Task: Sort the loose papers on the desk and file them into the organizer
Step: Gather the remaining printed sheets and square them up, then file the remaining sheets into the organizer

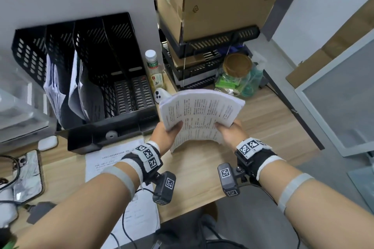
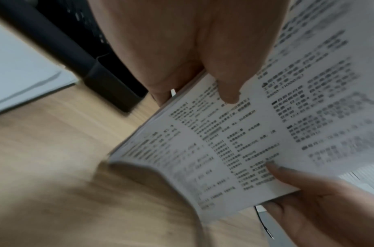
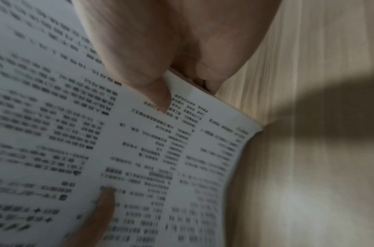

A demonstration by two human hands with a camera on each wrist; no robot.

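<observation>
Both hands grasp one thick stack of printed papers [image 1: 199, 115], lifted off the desk [image 1: 198, 170]. Left hand [image 1: 165, 134] pinches its near-left corner, thumb on top; right hand [image 1: 229, 130] pinches the near-right edge likewise. Two-sided grip probably keeps the sheets squared; the stack bows up between the hands. Below the left wrist a single printed sheet [image 1: 113, 159] lies flat on the desk, not yet filed. Beyond the left hand stands the black organizer [image 1: 91, 70]: left slots hold papers, right slots look free, likely where the stack goes. Bottle [image 1: 153, 66] just past it.
</observation>
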